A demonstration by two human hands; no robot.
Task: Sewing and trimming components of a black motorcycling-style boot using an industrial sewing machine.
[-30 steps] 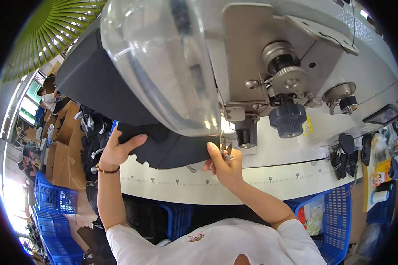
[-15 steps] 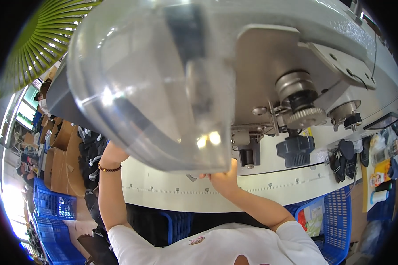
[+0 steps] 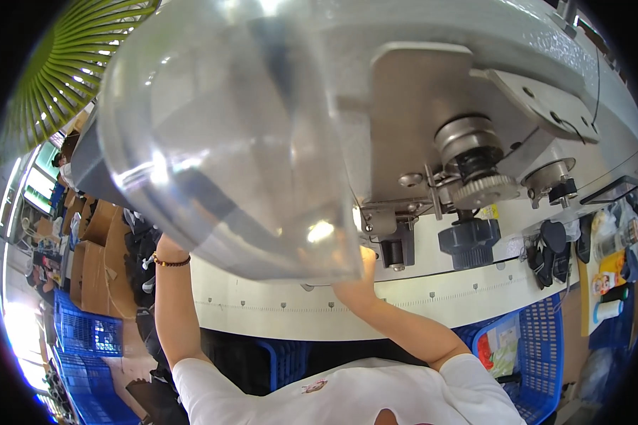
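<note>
A grey sewing machine (image 3: 418, 134) fills the upper middle, with a clear plastic cover (image 3: 241, 205) across its left part. My left hand (image 3: 170, 243) reaches behind the cover's lower left edge; a dark bead bracelet (image 3: 172, 262) circles its wrist. The fingers of that hand are hidden. At the cover's lower right corner, close to the needle area, is my right hand (image 3: 356, 282). Its fingers show only as a blur through the plastic, and I cannot make out anything in them. Both forearms pass over the white table (image 3: 262, 312) with a printed scale along its front edge.
Blue plastic baskets (image 3: 546, 354) stand below the table at the right and at the left. Cardboard boxes (image 3: 96, 276) and a heap of dark pieces (image 3: 143, 262) lie left. Black parts (image 3: 549, 251) and a white thread spool (image 3: 607, 311) are at the right. A green fan (image 3: 71, 64) is upper left.
My right hand has shifted slightly left and further behind the cover. My left hand is slightly lower and more to the left. The machine and cover appear a little further left in view.
</note>
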